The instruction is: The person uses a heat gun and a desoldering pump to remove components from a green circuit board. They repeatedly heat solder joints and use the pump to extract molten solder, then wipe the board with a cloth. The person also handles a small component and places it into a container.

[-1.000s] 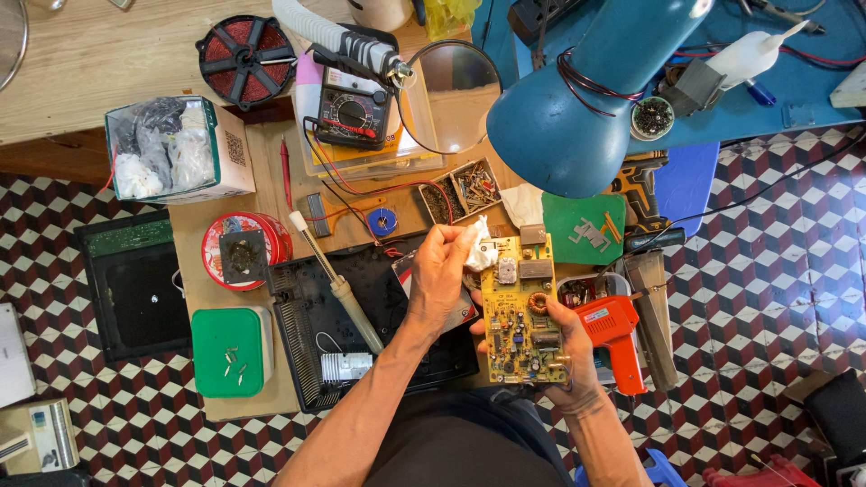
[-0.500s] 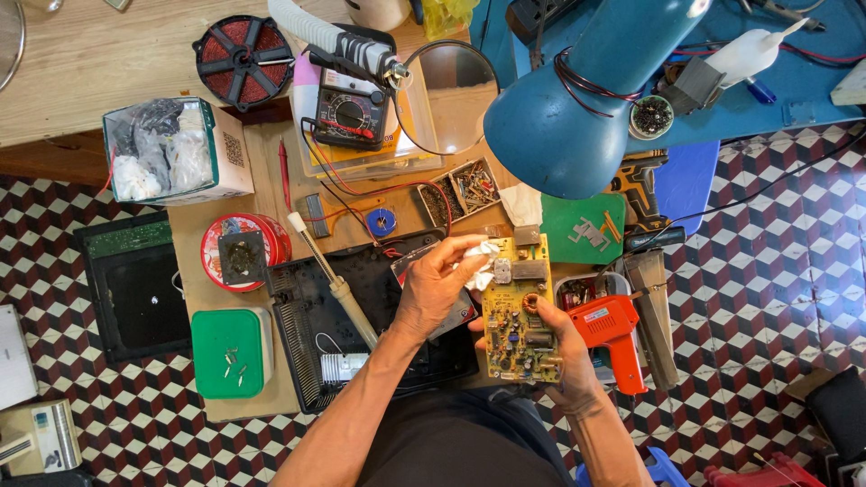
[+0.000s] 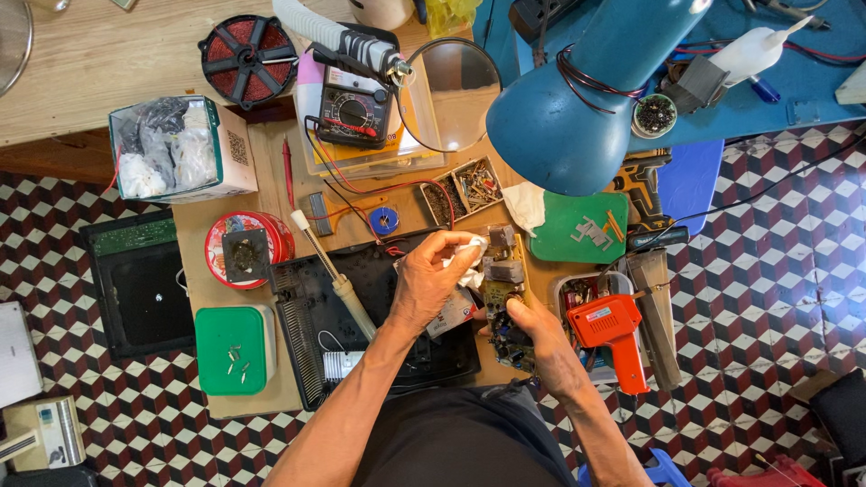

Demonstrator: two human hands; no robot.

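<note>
Right hand (image 3: 541, 338) grips the near end of the circuit board (image 3: 505, 293), fingers curled around it, held over the desk's near edge. Left hand (image 3: 433, 275) pinches a white cloth (image 3: 469, 261) against the board's far end. Orange glue gun (image 3: 613, 329) just right of the board. Soldering iron (image 3: 338, 280) left, on the black tray (image 3: 316, 311). Further: multimeter (image 3: 352, 113), blue lamp (image 3: 577, 108).

Electronics repair workshop: multimeter (image 3: 354, 113), soldering iron (image 3: 332, 273), solder spool (image 3: 247, 50), circuit board (image 3: 505, 298), blue lamp (image 3: 586, 90).
</note>
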